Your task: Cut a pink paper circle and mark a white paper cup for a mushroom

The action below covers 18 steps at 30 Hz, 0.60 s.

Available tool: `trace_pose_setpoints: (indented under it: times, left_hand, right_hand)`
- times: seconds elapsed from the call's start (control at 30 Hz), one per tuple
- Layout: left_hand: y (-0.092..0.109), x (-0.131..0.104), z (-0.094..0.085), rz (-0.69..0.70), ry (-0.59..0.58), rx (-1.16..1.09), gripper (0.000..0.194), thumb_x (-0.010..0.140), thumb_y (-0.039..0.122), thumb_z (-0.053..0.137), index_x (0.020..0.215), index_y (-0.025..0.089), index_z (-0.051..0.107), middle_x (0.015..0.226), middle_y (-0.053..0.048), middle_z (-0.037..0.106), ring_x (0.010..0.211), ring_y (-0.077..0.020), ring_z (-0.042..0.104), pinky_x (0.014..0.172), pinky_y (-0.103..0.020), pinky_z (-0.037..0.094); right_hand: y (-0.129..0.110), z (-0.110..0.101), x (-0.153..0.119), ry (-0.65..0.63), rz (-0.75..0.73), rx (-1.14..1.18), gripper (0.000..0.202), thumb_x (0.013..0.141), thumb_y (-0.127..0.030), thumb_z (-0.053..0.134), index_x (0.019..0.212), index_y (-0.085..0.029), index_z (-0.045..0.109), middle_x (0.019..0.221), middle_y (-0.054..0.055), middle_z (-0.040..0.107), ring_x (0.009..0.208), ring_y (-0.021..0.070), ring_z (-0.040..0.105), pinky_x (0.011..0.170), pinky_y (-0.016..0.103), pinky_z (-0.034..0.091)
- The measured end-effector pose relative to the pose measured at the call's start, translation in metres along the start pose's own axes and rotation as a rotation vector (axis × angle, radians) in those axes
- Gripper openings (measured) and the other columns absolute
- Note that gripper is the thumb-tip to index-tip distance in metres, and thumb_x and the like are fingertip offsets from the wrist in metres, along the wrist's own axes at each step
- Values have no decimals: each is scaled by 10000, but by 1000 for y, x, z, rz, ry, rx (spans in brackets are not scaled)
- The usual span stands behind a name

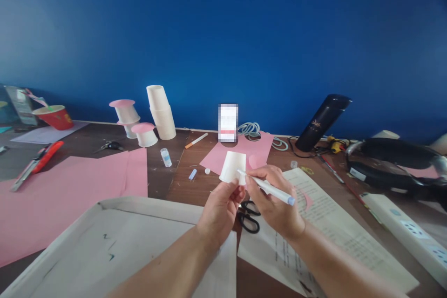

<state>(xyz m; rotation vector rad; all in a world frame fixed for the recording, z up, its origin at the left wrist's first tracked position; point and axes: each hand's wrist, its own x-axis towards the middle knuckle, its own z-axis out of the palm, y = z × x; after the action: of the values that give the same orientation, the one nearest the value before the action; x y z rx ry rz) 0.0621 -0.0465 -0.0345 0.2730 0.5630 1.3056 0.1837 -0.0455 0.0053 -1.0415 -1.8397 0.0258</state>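
My left hand [223,205] is closed around the rim of an upside-down white paper cup [233,166] and keeps it above the table. In my right hand [279,205] is a white marker pen [274,191] with a bluish end, gripped like a writing tool. Its tip meets or nearly meets the cup's side; I cannot tell which. Beneath my hands lie black-handled scissors [249,221], their blades hidden. A pink paper sheet [213,154] sits behind the cup. A small pen cap [193,174] and a white round bit [207,171] rest left of it.
Stacked white cups [162,116] and pink-topped cups [145,135] stand at back left. An orange utility knife [38,163] lies on pink paper [80,181]. A black bottle [323,123], headphones [394,167], a power strip [408,233] and printed sheets [335,223] occupy the right.
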Motion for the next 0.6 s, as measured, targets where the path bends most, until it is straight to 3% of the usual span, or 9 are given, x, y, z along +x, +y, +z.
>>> trace_pose_setpoints:
  times: [0.6]
  left_hand:
    - [0, -2, 0, 5, -59, 139, 222, 701, 287, 740, 845, 124, 695, 810, -49, 654, 752, -112, 563, 793, -256, 416]
  right_hand:
    - [-2, 2, 2, -8, -17, -17, 46, 815, -168, 571, 837, -206, 587, 783, 13, 654, 751, 168, 594, 756, 346, 454]
